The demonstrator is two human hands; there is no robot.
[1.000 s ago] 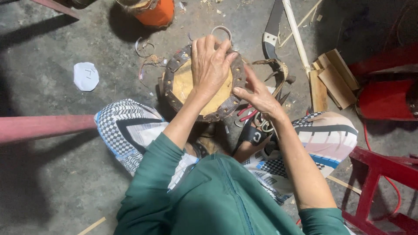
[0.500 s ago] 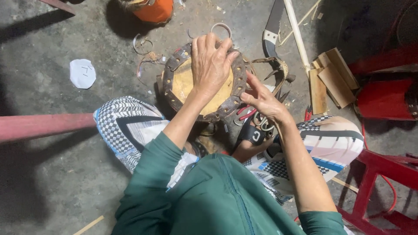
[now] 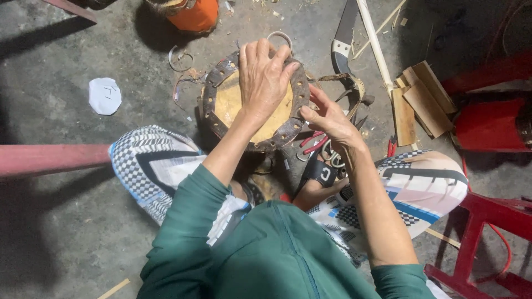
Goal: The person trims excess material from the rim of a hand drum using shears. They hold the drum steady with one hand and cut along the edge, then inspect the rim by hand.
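Hands: left hand (image 3: 265, 77) flat on drum (image 3: 252, 105) (right hand (image 3: 328, 116) beside rim).

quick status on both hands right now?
Left hand: open, palm flat on the round drum-like frame, fingers spread.
Right hand: fingers pinching at the frame's dark studded rim; whether it grips anything cannot be told.

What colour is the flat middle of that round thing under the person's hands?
Tan yellow, ringed by a dark brown band with holes: the round drum-like piece, seen from the head view.
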